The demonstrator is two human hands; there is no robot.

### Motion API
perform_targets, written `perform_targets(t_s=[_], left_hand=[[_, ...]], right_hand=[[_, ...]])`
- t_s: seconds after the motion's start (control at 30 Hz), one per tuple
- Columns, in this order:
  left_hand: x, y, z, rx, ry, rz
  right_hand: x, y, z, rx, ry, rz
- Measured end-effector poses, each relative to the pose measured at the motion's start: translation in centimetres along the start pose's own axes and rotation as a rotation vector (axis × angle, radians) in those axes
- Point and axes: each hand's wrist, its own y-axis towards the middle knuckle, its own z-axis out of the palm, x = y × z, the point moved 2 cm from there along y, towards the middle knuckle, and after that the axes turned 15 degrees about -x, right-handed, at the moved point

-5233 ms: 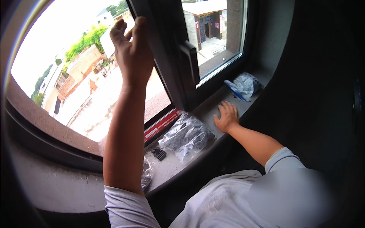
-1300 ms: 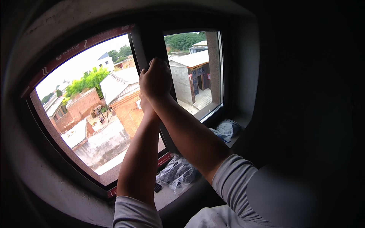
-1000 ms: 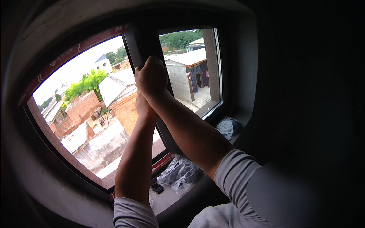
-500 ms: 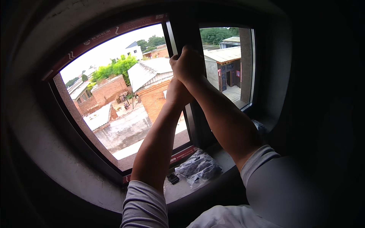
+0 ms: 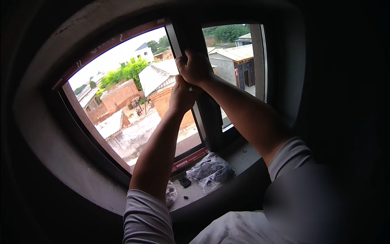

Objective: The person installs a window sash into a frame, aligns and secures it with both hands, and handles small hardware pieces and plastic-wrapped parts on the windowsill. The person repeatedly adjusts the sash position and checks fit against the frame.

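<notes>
A red printed film strip [image 5: 107, 45] is still on at left. The bare left hand [image 5: 183, 94] is at the dark upright window post [image 5: 187, 34]; I cannot tell its fingers' state. Just above, the bare right hand's [image 5: 198, 68] fingers look curled, their hold hidden; work there seems unfinished. Below, a crumpled clear plastic bag [image 5: 211, 171] lies on the grey sill [image 5: 247, 157].

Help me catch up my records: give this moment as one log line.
left hand: at window's dark middle post, grip unclear | right hand: above left hand, grip unclear | sill: clear plastic bag, small black pieces
</notes>
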Motion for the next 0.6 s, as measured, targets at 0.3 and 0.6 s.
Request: perform_targets(t_s=[0.3, 0.6], left_hand=[[0.9, -8.7, -4.7, 0.28, 0.106, -0.079], [4.5, -21.2, -13.6, 0.171, -0.016, -0.358]], right_hand=[[1.3, -3.9, -7.0, 0.193, 0.123, -0.07], [1.3, 6.9, -21.8, -0.048, 0.148, -0.293]])
